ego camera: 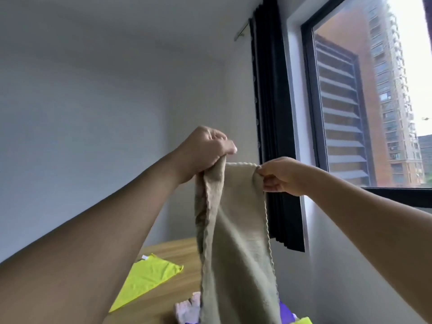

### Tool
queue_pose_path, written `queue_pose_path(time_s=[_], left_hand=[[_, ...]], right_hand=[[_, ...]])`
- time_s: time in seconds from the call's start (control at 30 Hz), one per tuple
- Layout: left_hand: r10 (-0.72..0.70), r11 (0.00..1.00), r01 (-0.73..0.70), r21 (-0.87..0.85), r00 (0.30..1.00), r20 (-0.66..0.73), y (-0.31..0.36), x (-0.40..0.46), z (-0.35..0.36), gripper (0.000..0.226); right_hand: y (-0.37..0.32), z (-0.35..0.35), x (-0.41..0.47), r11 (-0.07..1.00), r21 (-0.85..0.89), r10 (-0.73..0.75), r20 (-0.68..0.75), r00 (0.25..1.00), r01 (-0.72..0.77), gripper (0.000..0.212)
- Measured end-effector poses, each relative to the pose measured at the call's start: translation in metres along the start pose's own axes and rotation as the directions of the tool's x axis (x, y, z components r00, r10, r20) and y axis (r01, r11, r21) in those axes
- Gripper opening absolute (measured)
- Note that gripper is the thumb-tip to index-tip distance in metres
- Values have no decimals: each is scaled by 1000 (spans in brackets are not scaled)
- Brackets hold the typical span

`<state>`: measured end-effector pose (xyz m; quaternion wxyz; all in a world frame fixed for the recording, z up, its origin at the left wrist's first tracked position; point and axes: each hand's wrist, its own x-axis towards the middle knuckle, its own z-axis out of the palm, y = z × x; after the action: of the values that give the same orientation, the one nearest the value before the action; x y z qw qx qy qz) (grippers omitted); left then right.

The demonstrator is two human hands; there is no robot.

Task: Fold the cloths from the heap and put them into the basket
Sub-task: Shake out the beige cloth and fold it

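Left hand (205,150) and right hand (280,176) pinch olive cloth (233,242) aloft, unfolded; heap (189,309) waits lower centre; basket unseen.

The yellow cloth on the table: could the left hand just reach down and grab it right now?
Probably not yet. The left hand is raised, gripping the beige cloth with the right hand; the yellow cloth lies uncovered below.

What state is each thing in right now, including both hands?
Beige-green terry cloth: held up, hanging, unfolded.
Left hand: grips the cloth's top corner.
Right hand: pinches the other top corner.
Yellow cloth: lying flat on the wooden table.
Dark curtain: drawn aside.
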<state>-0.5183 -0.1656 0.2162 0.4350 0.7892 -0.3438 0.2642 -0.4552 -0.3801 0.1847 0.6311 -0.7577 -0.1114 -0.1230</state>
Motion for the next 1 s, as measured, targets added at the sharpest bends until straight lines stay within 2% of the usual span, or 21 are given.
queue_pose_path(time_s=[0.1, 0.17, 0.23, 0.4, 0.53, 0.6, 0.77, 1.0], left_hand=[[-106, 964, 58, 258, 978, 178, 28, -6, -6, 47], [-138, 947, 79, 310, 975, 173, 42, -9, -11, 34], [-94, 953, 49, 298, 986, 139, 54, -12, -18, 19], [-35, 965, -6, 263, 988, 152, 65, -13, -39, 20], [-6, 969, -21, 245, 994, 109, 73, -15, -48, 15], [-6, 972, -15, 236, 996, 91, 77, -16, -52, 15], [0, 978, -13, 206, 998, 65, 83, -16, -56, 16], [-13, 978, 2, 208, 999, 53, 84, -17, -60, 17]], right_hand=[[-30, -2, -24, 992, -19, -125, 49, 991, 126, 10], [-44, -1, -36, 983, -16, -180, 80, 980, 182, 14], [-59, -2, -48, 968, -16, -245, 128, 961, 249, 20], [-85, -3, -73, 934, -123, -318, 140, 938, 335, 35], [-96, 1, -84, 932, -111, -331, 127, 935, 345, 28], [-99, 4, -90, 926, -139, -330, 160, 930, 352, 23], [-101, 10, -102, 896, -180, -348, 285, 893, 406, 28], [-98, 12, -94, 890, -211, -349, 258, 901, 405, 31]])
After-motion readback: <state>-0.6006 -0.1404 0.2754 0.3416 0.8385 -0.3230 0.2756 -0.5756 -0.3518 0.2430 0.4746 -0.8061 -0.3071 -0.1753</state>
